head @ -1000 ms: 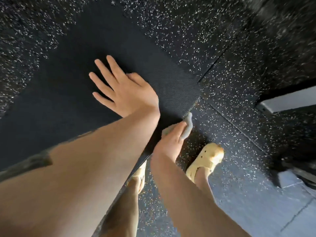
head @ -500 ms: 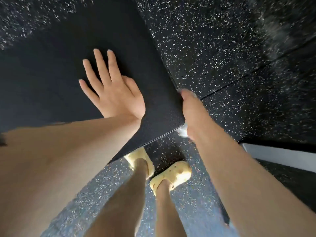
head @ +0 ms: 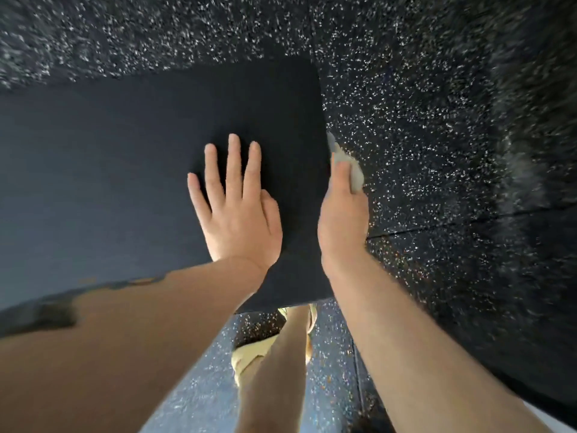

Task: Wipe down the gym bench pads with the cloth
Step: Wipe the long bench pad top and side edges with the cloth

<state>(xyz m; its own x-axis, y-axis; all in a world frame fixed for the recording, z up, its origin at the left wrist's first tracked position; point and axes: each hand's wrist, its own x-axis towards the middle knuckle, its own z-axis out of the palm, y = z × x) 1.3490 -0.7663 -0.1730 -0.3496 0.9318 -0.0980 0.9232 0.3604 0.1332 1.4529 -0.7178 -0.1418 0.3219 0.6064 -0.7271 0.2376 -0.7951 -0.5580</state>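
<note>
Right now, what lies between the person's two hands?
In the head view, only a bare strip of black bench pad separates the flat left hand from the right hand holding the cloth.

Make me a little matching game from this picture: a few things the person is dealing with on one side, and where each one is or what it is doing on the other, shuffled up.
Things
1. left hand
2. right hand
3. cloth
4. yellow shoe

Places or states
A. on the speckled floor, below the pad's near edge
B. lying flat, fingers spread, on top of the black bench pad
C. pale, bunched against the pad's side edge
D. gripping the cloth at the pad's side edge

Pairs: 1-B, 2-D, 3-C, 4-A
</note>
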